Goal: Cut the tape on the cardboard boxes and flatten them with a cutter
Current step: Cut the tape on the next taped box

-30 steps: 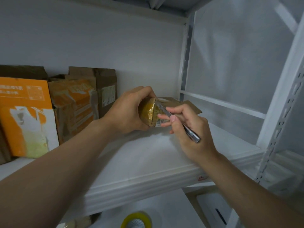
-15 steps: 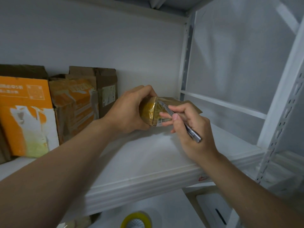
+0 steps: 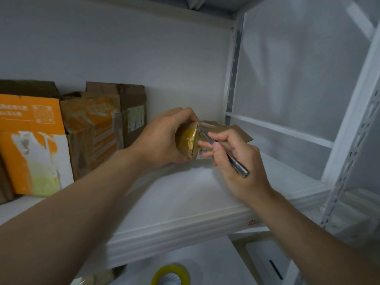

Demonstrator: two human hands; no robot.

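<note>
A small brown cardboard box wrapped in yellowish tape rests on the white shelf. My left hand grips its left side from above. My right hand holds a slim metal cutter like a pen. The cutter's tip touches the box's top edge near a taped seam. A flap of the box lies open behind my right hand.
Several cardboard boxes stand at the shelf's left: an orange-and-white one, a worn orange one and a brown one. A yellow tape roll lies on the lower level. White metal uprights frame the right side.
My right hand and the cutter have shifted slightly along the box's edge. My left hand keeps the same grip on the box.
</note>
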